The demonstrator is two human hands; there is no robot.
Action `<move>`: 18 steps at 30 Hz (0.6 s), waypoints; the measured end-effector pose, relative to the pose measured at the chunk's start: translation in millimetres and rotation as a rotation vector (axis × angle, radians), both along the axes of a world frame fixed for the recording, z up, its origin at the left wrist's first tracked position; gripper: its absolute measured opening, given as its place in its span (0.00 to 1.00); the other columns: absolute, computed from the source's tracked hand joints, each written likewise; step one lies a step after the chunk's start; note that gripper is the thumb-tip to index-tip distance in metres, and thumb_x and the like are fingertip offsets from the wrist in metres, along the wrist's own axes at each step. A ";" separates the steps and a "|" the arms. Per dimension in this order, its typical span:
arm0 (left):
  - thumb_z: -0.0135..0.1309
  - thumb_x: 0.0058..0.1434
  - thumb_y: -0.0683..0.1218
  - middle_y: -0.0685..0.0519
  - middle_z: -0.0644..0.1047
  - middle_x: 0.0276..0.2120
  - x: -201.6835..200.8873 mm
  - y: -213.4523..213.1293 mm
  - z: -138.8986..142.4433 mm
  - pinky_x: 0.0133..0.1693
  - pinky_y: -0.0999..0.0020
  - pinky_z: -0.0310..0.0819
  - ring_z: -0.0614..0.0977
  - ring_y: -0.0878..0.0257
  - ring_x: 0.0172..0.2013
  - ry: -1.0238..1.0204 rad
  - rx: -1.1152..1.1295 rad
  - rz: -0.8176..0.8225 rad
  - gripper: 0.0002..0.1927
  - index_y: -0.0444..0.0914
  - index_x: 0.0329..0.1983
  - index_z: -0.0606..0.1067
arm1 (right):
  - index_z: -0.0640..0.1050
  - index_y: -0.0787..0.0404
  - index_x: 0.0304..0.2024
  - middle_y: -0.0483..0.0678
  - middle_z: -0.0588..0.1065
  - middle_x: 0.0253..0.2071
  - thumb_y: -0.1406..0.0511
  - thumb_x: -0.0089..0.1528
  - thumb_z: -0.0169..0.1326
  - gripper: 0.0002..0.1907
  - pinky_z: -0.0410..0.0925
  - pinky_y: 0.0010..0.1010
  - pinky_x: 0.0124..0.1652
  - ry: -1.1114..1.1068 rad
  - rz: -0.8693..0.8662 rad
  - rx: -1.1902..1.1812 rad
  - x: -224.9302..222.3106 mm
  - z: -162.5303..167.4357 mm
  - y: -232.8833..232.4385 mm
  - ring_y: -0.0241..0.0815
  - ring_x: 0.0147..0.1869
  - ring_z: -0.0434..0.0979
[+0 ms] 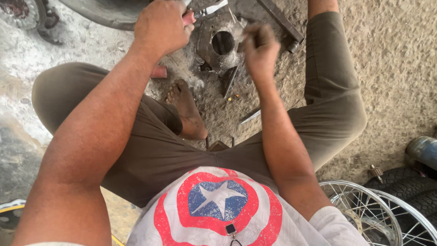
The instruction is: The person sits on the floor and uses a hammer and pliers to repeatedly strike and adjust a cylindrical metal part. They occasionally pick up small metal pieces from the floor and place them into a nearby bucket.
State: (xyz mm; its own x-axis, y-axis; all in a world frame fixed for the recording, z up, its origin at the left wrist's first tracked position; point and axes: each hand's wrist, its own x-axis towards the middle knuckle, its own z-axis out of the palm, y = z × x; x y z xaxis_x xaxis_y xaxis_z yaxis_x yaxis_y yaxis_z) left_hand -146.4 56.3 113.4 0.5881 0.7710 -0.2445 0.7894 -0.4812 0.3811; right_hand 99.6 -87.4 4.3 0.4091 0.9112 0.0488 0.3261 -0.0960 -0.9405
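Two hands over a metal engine casing [221,43] (greasy): left hand [160,26] clamped on a red-handled tool [189,17], right hand [260,50] pinched.

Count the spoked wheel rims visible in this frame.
2, both at the lower right: one spoked rim nearer the person's knee, a second rim overlapping behind it, beside the black tyres. Another wheel-like part at the top left corner is too cropped to judge.

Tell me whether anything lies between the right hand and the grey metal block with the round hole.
Nothing visible does. The right hand hangs just right of the metal block, its fingers pinched close to the block's edge, over bare dirt ground. The left hand, gripping a red-handled tool, is on the block's other side.
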 end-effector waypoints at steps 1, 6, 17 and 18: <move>0.55 0.71 0.55 0.45 0.80 0.31 0.2 -0.4 1.6 0.37 0.50 0.78 0.83 0.50 0.34 0.015 -0.035 0.004 0.16 0.38 0.48 0.78 | 0.78 0.63 0.39 0.48 0.81 0.36 0.75 0.65 0.51 0.06 0.73 0.27 0.24 -0.011 -0.011 -0.007 2.0 6.7 2.0 0.35 0.27 0.77; 0.49 0.73 0.56 0.45 0.80 0.35 9.2 -7.0 3.9 0.39 0.49 0.79 0.83 0.50 0.35 0.184 -0.312 0.001 0.16 0.39 0.44 0.78 | 0.79 0.66 0.45 0.53 0.78 0.42 0.73 0.65 0.61 0.06 0.77 0.27 0.35 -0.290 0.175 0.113 -9.7 37.0 3.8 0.35 0.39 0.79; 0.59 0.65 0.49 0.42 0.80 0.40 14.6 -25.7 -17.2 0.49 0.46 0.77 0.82 0.45 0.44 0.204 -0.322 -0.172 0.09 0.40 0.43 0.81 | 0.85 0.58 0.43 0.47 0.83 0.34 0.65 0.68 0.55 0.08 0.73 0.21 0.27 -0.236 -0.103 -0.386 -1.3 15.2 7.1 0.29 0.26 0.78; 0.59 0.64 0.47 0.42 0.81 0.39 16.2 -28.8 -13.1 0.48 0.47 0.78 0.83 0.46 0.44 0.214 -0.292 -0.176 0.08 0.40 0.43 0.82 | 0.85 0.57 0.43 0.46 0.83 0.32 0.64 0.68 0.55 0.09 0.73 0.19 0.26 -0.113 -0.166 -0.421 2.5 17.1 7.4 0.26 0.26 0.79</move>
